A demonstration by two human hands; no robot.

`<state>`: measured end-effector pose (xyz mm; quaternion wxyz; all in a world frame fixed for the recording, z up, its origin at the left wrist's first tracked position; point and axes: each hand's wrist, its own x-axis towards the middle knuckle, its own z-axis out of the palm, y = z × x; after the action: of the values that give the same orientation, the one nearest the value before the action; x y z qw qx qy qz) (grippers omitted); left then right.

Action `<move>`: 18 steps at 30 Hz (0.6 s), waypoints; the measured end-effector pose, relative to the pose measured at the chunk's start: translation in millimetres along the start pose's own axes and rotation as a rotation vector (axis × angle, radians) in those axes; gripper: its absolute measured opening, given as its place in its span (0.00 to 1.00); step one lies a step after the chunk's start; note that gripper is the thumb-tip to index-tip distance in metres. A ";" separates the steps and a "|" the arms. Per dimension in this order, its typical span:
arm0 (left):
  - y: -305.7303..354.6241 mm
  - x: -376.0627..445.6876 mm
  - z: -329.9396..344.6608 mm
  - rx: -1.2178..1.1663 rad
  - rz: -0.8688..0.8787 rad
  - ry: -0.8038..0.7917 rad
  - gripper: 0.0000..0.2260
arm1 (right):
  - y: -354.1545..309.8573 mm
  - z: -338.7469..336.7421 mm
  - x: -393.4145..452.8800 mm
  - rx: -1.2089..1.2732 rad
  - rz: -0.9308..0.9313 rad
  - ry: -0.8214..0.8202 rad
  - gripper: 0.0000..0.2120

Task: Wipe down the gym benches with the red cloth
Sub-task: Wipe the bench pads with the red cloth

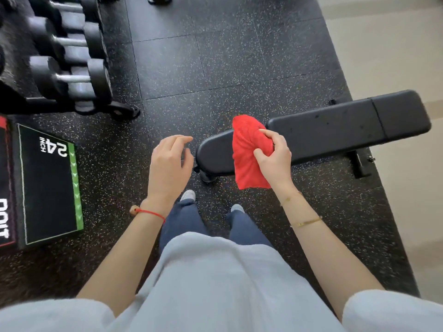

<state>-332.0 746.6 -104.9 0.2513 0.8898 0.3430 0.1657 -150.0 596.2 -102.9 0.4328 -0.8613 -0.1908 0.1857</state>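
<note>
A black padded gym bench [335,130] lies across the right half of the view, its narrow end pointing left toward me. My right hand [275,156] grips a bunched red cloth [247,149] above the bench's narrow end; the cloth hangs down past the pad's near edge. My left hand [170,164] hovers just left of the bench end with fingers loosely curled and nothing in it.
A rack of black dumbbells [69,58] stands at the upper left. A black plyo box [48,185] marked "24 inch" sits at the left edge. Speckled black rubber flooring [215,63] surrounds the bench; pale flooring [395,56] begins at the right.
</note>
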 end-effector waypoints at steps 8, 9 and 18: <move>3.4 7.9 90.3 0.049 -0.087 0.033 0.13 | 74.0 7.5 63.0 -0.061 -0.065 -0.162 0.22; -2.6 9.6 102.7 0.061 -0.093 0.026 0.12 | 85.0 14.7 69.8 -0.069 -0.067 -0.172 0.22; -80.0 19.9 241.4 0.114 -0.143 -0.026 0.13 | 204.2 109.5 121.3 -0.144 -0.231 -0.211 0.22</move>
<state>-247.2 730.9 -344.9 0.2159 0.8779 0.4113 0.1162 -64.8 616.6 -349.3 0.3661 -0.8381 -0.3456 0.2100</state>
